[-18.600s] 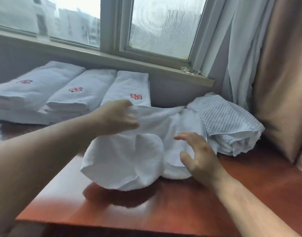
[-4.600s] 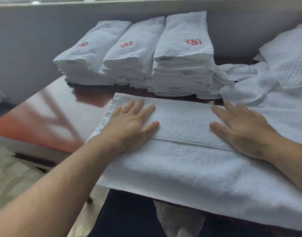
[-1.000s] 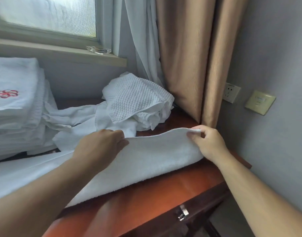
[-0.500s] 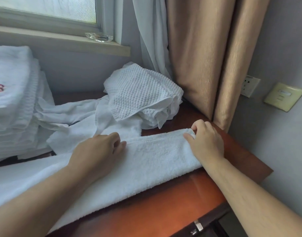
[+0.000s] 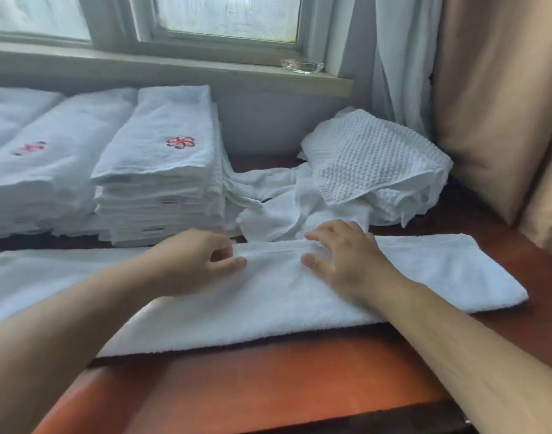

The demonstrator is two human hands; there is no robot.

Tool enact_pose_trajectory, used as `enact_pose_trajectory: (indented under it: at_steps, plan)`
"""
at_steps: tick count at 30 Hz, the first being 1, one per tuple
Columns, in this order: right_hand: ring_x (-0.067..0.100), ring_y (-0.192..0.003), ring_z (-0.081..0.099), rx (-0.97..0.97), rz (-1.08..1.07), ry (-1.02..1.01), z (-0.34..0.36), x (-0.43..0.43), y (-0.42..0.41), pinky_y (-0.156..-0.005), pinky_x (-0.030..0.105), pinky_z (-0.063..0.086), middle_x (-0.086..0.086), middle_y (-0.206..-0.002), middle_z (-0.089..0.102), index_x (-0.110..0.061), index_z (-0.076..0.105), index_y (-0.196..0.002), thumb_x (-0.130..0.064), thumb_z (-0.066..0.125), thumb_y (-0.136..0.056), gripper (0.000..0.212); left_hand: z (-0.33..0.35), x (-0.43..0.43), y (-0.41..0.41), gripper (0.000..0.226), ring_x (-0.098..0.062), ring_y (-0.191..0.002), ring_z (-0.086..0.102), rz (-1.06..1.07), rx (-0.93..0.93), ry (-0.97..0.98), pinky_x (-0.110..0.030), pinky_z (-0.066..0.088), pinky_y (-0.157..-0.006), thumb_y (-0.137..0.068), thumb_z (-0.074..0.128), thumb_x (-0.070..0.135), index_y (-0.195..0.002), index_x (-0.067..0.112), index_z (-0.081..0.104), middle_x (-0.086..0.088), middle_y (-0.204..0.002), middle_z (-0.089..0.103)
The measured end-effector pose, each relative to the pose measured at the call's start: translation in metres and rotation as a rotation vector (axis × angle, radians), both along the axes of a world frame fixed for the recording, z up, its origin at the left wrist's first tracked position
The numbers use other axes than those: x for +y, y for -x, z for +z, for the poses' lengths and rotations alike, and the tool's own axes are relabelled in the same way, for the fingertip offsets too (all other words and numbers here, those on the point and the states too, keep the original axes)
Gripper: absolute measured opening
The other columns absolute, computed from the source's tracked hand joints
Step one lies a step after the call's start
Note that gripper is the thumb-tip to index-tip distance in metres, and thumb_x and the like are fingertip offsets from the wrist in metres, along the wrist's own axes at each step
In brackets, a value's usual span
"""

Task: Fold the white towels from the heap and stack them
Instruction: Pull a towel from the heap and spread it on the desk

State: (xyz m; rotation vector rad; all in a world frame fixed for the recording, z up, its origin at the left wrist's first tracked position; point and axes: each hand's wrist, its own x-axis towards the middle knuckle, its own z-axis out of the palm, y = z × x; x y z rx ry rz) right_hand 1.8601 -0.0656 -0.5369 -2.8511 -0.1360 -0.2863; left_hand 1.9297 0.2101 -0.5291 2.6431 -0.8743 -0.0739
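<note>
Three stacks of folded towels (image 5: 162, 170) stand at the back of the desk (image 5: 268, 386), so much of the job looks done, though a heap (image 5: 362, 170) of loose towels lies just right of them, waiting to be folded. One towel (image 5: 440, 270), folded into a long strip, lies across the desk in front, needing its crosswise folds; the left hand (image 5: 202, 261) seems to pinch its far hem with curled fingers, while the right hand (image 5: 343, 261) rests on it, fingers spread. The only container, a glass dish (image 5: 302, 65) on the sill, looks empty.
</note>
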Motion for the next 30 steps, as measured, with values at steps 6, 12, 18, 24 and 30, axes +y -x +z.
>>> enact_pose_trajectory:
  at_steps: [6, 12, 18, 24, 30]
  plan:
    - [0.013, -0.119, 0.036, 0.061, 0.028, -0.028, 0.002, 0.009, -0.018, -0.094, 0.034, 0.024, -0.021, -0.111, 0.048, -0.039, 0.057, -0.091, -0.057, 0.063, -0.091, 0.018, -0.001, 0.013, 0.001, 0.041, -0.004, -0.058, 0.048, 0.064, -0.049, 0.098, -0.026, 0.031, -0.051, -0.091, 0.055, 0.060, -0.073, 0.023, 0.048, 0.008, -0.064, 0.054]
    - [0.010, -0.108, 0.040, -0.024, -0.021, -0.025, 0.006, 0.013, -0.023, -0.088, 0.033, 0.024, -0.017, -0.103, 0.052, -0.039, 0.057, -0.087, -0.054, 0.063, -0.092, 0.017, -0.004, 0.017, -0.014, 0.046, -0.019, -0.067, 0.052, 0.132, -0.342, -0.055, -0.032, 0.033, -0.055, -0.084, 0.041, 0.075, -0.083, 0.029, 0.043, 0.007, -0.072, 0.051]
    - [0.024, -0.094, 0.057, -0.333, 0.009, 0.095, -0.006, 0.033, -0.006, -0.081, 0.035, 0.037, -0.001, -0.096, 0.062, -0.019, 0.069, -0.092, -0.030, 0.082, -0.082, 0.020, -0.020, 0.028, -0.012, 0.021, -0.022, -0.084, 0.057, 0.111, -0.341, 0.000, -0.033, 0.037, -0.063, -0.096, 0.039, 0.052, -0.100, 0.032, 0.045, 0.010, -0.088, 0.056]
    - [0.018, -0.094, 0.059, -0.233, 0.348, -0.146, -0.005, 0.101, -0.001, -0.085, 0.035, 0.050, -0.003, -0.097, 0.063, -0.017, 0.074, -0.097, -0.025, 0.072, -0.089, 0.012, -0.024, 0.086, 0.004, 0.025, -0.020, -0.116, 0.050, 0.050, -0.324, 0.046, -0.041, 0.044, -0.095, -0.098, 0.052, 0.024, -0.121, 0.030, 0.058, 0.008, -0.123, 0.055]
    - [0.010, -0.096, 0.055, -0.096, 0.618, -0.113, -0.007, 0.163, -0.009, -0.089, 0.021, 0.044, -0.010, -0.100, 0.060, -0.023, 0.075, -0.098, -0.039, 0.055, -0.094, 0.025, -0.021, 0.172, 0.008, 0.033, -0.018, -0.124, 0.044, 0.292, -0.333, -0.092, -0.034, 0.031, -0.098, -0.095, 0.057, 0.028, -0.126, 0.040, 0.057, 0.013, -0.130, 0.055]
